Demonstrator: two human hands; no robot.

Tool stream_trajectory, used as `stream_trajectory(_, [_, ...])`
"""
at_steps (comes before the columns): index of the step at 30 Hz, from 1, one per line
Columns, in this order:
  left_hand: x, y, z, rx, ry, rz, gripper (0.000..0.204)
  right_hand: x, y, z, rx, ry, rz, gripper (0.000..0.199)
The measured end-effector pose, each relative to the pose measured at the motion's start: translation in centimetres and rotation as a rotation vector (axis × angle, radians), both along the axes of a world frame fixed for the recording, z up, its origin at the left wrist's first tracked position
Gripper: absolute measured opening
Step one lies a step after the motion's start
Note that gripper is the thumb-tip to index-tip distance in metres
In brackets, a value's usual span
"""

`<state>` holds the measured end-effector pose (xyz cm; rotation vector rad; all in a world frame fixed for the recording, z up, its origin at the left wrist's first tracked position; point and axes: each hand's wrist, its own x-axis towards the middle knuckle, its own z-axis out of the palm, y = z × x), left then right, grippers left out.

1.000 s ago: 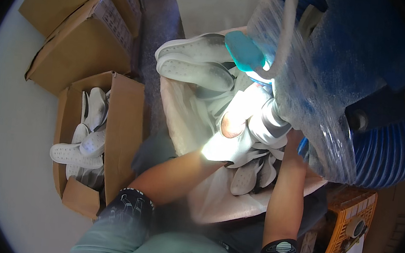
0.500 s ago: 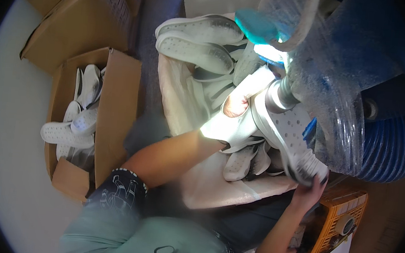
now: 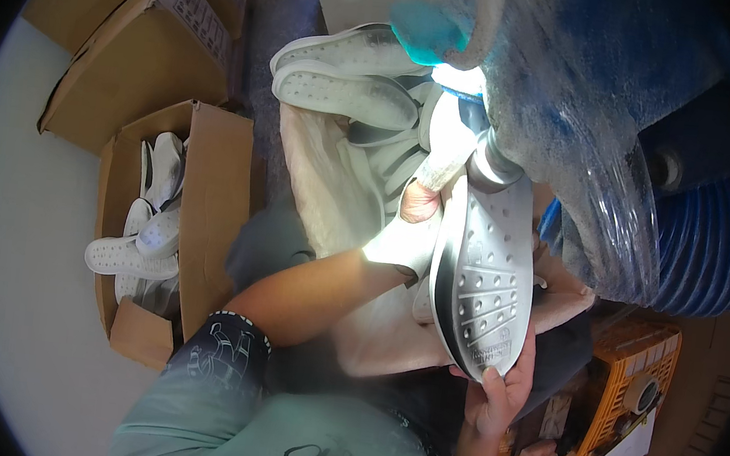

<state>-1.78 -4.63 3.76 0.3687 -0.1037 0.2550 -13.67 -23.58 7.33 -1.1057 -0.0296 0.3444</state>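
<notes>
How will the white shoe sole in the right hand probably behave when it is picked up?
The white shoe sole is likely fairly stiff, as its long outline shows no clear sag beyond the right hand. It may feel slightly slippery, because its dimpled surface looks shiny. Being long and flattish, it probably would not roll.

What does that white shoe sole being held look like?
The shoe sole is long and white, like smooth foam or rubber, with a rounded lower end. Its dotted face, with lines across the lower part, turns toward the camera; a dark band runs along its left edge. The right-hand grip holds the lower end. A grey cylinder overlaps the upper end; whether they touch is unclear.
</notes>
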Motion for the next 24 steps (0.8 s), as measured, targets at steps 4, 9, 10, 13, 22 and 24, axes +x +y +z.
stream_trajectory(4, [0.0, 2.0, -0.2, 0.206, 0.026, 0.117, 0.037, 2.2, 1.5, 0.1, -0.001, -0.045, -0.018, 0.083])
stream_trajectory(9, [1.0, 4.0, 0.0, 0.314, 0.099, 0.163, 0.034, 5.5, 3.2, 0.4, -0.03, -0.066, -0.032, 0.083])
stream_trajectory(10, [1.6, 4.3, 0.2, 0.27, 0.111, 0.134, 0.032, 6.1, 3.4, 0.5, -0.043, -0.057, -0.022, 0.083])
stream_trajectory(13, [3.4, 4.9, 1.2, 0.107, 0.085, 0.179, 0.026, 8.2, 3.8, 0.7, -0.028, -0.031, -0.022, 0.075])
stream_trajectory(22, [4.7, 8.2, 2.6, 0.139, 0.188, 0.359, 0.026, 14.0, 5.6, -0.6, 0.119, -0.15, 0.163, 0.067])
stream_trajectory(24, [4.9, 9.3, 2.1, 0.193, 0.222, 0.347, 0.029, 14.5, 6.4, -1.1, 0.12, -0.101, 0.16, 0.063])
